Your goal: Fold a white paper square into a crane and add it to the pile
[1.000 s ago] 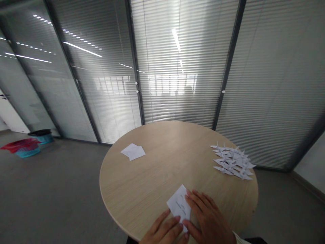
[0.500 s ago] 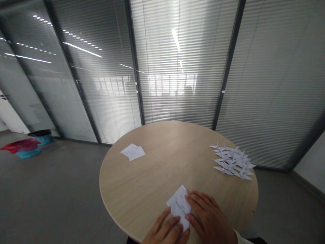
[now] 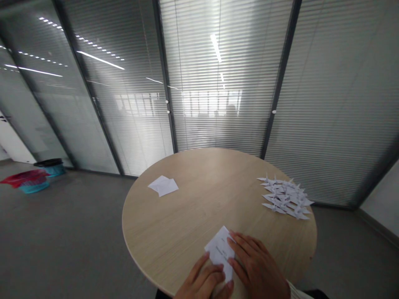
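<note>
While the left hand [image 3: 201, 280] and right hand [image 3: 257, 265] lie spread, fingertips pressing its edges, the folded paper [image 3: 220, 251] sits between them at the near rim of the round worktop [image 3: 199, 203]. Paper cranes [image 3: 285, 197] lie toward the far right; paper sheets [image 3: 163, 186] lie far left.

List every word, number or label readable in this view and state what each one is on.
Folded white paper between the left hand and right hand: small dark printed lines, too small and blurred to read.
Loose white paper pieces: no readable text.
Origami paper cranes: no readable text.
No other word, label, brand, number or sign can be read.
</note>
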Tool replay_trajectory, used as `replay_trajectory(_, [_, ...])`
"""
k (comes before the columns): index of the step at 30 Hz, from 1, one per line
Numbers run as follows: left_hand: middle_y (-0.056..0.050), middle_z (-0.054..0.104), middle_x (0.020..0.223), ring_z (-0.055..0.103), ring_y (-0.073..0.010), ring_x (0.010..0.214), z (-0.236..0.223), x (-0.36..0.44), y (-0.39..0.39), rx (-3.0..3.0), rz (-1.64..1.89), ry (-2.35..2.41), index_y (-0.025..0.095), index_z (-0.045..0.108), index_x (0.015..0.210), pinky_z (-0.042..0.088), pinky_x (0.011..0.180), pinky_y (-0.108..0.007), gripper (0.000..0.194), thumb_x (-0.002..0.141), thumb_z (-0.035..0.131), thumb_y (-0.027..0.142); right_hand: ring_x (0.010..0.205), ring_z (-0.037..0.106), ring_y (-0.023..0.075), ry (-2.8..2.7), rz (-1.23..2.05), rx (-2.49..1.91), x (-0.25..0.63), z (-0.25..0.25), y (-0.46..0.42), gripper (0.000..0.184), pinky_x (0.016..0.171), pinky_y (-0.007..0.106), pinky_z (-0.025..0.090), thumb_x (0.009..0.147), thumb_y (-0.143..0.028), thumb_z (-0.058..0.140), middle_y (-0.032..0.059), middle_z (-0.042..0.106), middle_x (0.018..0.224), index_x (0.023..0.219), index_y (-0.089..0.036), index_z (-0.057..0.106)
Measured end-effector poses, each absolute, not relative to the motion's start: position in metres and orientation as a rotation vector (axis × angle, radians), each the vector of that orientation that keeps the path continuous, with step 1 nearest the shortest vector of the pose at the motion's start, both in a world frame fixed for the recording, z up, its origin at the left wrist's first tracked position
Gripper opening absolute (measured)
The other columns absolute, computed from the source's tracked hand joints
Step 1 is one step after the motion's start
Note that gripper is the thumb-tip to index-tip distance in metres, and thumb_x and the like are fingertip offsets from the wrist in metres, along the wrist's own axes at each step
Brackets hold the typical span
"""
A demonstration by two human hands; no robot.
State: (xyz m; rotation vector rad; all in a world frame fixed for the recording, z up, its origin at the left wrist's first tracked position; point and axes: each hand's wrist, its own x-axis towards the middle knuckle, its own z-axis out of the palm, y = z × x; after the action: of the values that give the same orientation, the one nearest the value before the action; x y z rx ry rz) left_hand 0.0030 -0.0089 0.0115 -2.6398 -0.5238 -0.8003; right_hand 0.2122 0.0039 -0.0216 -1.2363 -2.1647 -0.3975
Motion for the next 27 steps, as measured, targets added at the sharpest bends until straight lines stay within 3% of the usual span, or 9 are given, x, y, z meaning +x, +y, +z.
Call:
replay_trajectory(9, [0.0,0.064,0.104,0.053,-0.0108,0.111,-0.003,-0.001,-0.007,-2.642,-0.785,-0.525,0.02,0.057,0.114,0.026,0.111,-0.036,0.025,0.092,0.046,0.022,0.106,0.058,0.016,-2.175,-0.376,-1.258,0.214,-0.019,0.003,0.029,0.091,0.03,0.037,0.089,-0.03,0.051,0.0012,0.061,0.122,0.115,-0.023,0.059])
replay_trajectory(27, [0.0,0.059,0.122,0.049,-0.0129,0.118,-0.006,-0.001,-0.005,-2.615,-0.629,-0.48,0.02,0.057,0.113,0.029,0.11,-0.034,0.024,0.091,0.048,0.026,0.109,0.057,0.0153,-2.213,-0.453,-1.217,0.217,-0.026,0.005,0.03,0.093,0.029,0.037,0.091,-0.026,0.045,0.0033,0.06,0.123,0.118,-0.021,0.057])
